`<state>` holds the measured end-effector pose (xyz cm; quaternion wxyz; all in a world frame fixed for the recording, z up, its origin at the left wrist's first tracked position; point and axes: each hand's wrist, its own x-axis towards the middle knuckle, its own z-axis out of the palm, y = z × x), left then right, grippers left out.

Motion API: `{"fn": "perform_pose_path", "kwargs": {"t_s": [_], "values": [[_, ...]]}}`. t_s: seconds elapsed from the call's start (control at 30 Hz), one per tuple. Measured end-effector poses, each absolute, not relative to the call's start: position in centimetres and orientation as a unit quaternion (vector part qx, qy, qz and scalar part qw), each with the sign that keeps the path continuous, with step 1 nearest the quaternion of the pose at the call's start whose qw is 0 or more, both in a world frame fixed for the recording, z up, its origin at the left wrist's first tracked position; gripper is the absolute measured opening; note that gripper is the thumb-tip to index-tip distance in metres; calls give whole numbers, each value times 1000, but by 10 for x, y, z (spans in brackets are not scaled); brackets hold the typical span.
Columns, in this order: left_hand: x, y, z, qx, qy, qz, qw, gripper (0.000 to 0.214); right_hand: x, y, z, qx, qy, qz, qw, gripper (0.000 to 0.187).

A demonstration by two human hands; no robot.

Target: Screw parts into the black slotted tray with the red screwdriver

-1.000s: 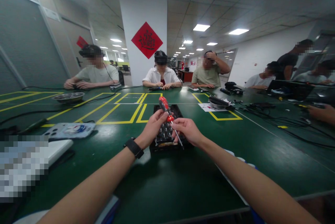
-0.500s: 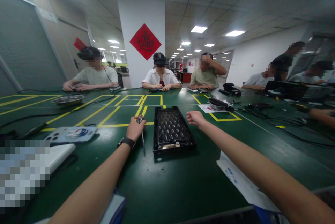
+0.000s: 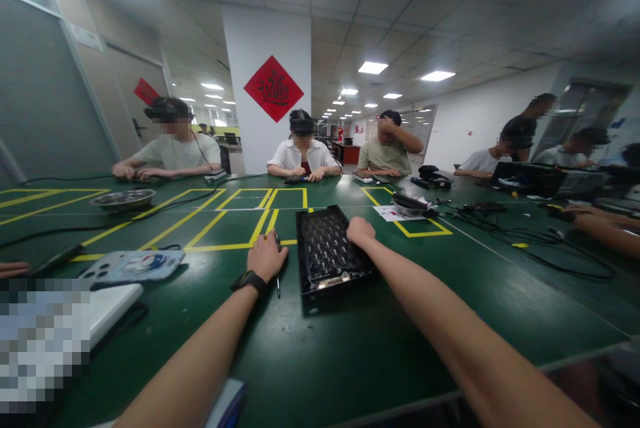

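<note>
A black rectangular case (image 3: pixel 327 251) with a panel of raised rows inside lies on the green table in front of me. My right hand (image 3: pixel 361 232) is closed on its right edge, near the far end. Just left of the case is my left hand (image 3: pixel 268 256), wearing a dark wristwatch and closed around a screwdriver (image 3: pixel 279 287). The thin metal shaft points down toward me, and the fingers cover most of the handle. Along the case's near end runs a light metal strip (image 3: pixel 336 282).
A patterned phone case (image 3: pixel 133 265) and a white box (image 3: pixel 115 311) lie at left. Farther back are a metal bowl (image 3: pixel 123 200) and a bowl with dark items (image 3: pixel 413 203). Black cables (image 3: pixel 560 261) spread at right. Several people sit around the table.
My right hand has moved left onto the case's right edge and closed. My left hand has come nearer the case with the screwdriver. The case has turned slightly.
</note>
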<state>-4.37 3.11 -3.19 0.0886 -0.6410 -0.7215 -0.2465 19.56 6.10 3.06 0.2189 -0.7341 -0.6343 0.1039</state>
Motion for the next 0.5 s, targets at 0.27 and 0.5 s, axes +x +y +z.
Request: {"fn": "perform_pose_path", "kwargs": {"t_s": [0.27,0.5], "values": [[-50,38,-39,-656,-711,-250,35,62,329,45,82,-791,-599,-18,122,29],[-50,38,-37,-656,-715,-240,31,61,460,-1,77,-820,-569,-23,63,25]]}}
